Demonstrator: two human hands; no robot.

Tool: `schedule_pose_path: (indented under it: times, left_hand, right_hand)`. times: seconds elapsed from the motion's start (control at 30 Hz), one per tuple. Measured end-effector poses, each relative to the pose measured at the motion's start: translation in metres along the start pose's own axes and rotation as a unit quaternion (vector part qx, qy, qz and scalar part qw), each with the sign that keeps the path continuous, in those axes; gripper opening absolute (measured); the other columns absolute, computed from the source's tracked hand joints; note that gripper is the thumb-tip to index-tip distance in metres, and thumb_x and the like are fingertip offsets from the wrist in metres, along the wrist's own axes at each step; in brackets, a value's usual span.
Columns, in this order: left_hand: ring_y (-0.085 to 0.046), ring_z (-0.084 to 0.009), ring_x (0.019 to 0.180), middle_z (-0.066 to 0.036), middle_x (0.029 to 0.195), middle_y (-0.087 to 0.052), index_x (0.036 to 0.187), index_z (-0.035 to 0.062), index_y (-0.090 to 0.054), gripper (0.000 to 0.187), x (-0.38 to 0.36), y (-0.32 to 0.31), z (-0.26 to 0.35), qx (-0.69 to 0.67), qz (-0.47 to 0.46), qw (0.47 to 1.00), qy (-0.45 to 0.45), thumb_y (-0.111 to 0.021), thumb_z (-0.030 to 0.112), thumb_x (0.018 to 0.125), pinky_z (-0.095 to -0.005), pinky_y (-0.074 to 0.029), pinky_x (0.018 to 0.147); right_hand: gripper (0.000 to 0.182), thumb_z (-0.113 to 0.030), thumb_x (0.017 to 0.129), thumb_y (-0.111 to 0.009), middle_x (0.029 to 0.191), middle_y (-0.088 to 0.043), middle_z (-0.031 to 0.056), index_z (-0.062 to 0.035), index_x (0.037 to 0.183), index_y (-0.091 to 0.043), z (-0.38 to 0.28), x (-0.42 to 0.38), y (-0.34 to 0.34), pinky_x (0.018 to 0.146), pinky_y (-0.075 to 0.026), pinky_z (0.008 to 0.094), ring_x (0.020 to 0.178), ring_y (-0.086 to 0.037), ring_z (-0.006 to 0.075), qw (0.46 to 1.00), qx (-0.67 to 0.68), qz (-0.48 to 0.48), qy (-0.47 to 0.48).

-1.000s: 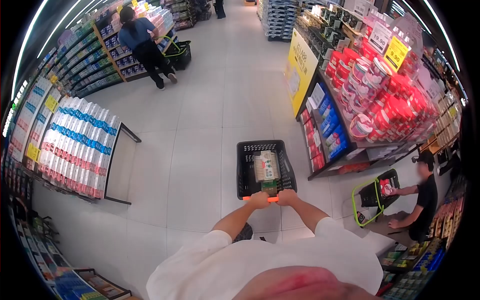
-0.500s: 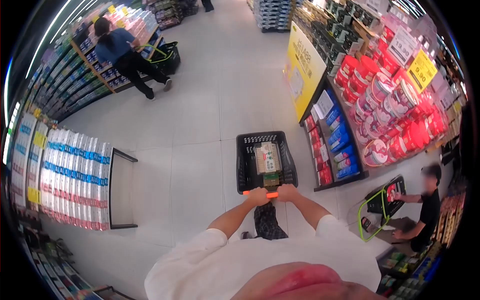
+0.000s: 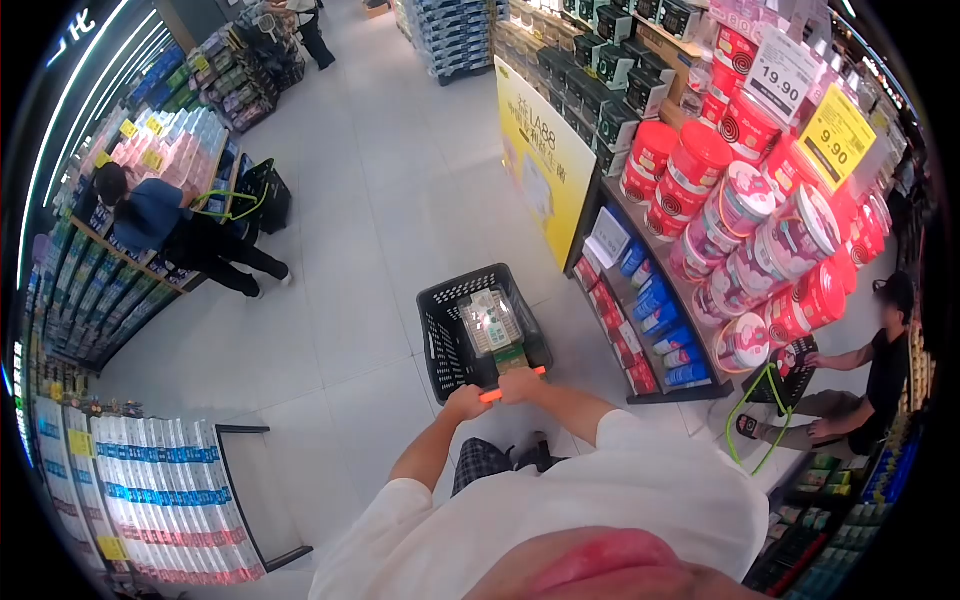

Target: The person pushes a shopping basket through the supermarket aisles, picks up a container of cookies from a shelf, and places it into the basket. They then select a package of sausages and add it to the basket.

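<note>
A black shopping basket cart (image 3: pixel 447 330) stands on the white tiled floor in front of me, with a pale packaged item (image 3: pixel 488 318) and a green box inside. Its orange handle (image 3: pixel 502 389) is gripped by both hands. My left hand (image 3: pixel 466 402) holds the handle's left end and my right hand (image 3: pixel 522 385) holds its right end. My white sleeves and checked trousers show below.
A shelf unit (image 3: pixel 640 300) with stacked red tubs and price signs stands close on the right. A crouching person (image 3: pixel 870 380) with a green-handled basket is at its far end. Another person (image 3: pixel 170 235) bends at the left shelves. A blue-white pack display (image 3: pixel 150 510) is lower left.
The view has swung left and the cart now angles up-left. The shelf on the right is closer. The person at the left shelves has bent down. Both hands stay on the handle.
</note>
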State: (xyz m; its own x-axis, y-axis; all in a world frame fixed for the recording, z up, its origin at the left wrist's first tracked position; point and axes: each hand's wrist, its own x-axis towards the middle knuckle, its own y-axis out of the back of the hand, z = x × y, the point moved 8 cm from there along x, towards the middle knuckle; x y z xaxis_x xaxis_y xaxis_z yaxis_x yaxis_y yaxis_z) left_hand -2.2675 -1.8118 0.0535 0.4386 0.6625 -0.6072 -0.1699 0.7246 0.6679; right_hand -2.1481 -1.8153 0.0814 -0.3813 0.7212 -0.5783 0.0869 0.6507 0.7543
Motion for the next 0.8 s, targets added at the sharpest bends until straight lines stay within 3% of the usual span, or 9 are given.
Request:
schedule_pose_path:
  times: [0.23, 0.5, 0.8]
  left_hand:
    - [-0.066, -0.0329, 0.090, -0.016, 0.094, -0.070, 0.095, 0.0100, -0.073, 0.041, 0.087, 0.107, -0.037, 0.018, 0.025, 1.000, 0.001, -0.067, 0.041, 0.070, -0.0426, -0.052, 0.083]
    - [-0.066, -0.0338, 0.088, -0.015, 0.092, -0.070, 0.094, 0.0121, -0.072, 0.037, 0.189, 0.223, -0.060, -0.003, 0.080, 0.996, -0.040, -0.067, 0.040, 0.069, -0.0433, -0.053, 0.079]
    - [-0.064, -0.0346, 0.090, -0.017, 0.094, -0.068, 0.096, 0.0123, -0.071, 0.037, 0.271, 0.316, -0.070, -0.007, 0.047, 0.996, -0.071, -0.066, 0.041, 0.074, -0.0446, -0.052, 0.080]
  right_hand:
    - [0.031, -0.029, 0.072, -0.062, 0.087, -0.070, 0.0165, -0.0037, 0.088, -0.071, 0.019, 0.097, 0.092, 0.074, -0.054, 0.0426, 0.084, -0.069, 0.0312, 0.999, 0.005, 0.051, 0.003]
    - [0.036, -0.039, 0.073, -0.064, 0.084, -0.070, 0.0150, -0.0060, 0.084, -0.072, 0.064, 0.213, 0.189, 0.072, -0.055, 0.0428, 0.080, -0.069, 0.0311, 0.995, -0.029, 0.084, -0.045]
    - [0.035, -0.038, 0.072, -0.062, 0.081, -0.070, 0.0154, -0.0065, 0.084, -0.072, 0.104, 0.307, 0.269, 0.070, -0.055, 0.0437, 0.080, -0.069, 0.0317, 0.998, -0.047, 0.015, -0.045]
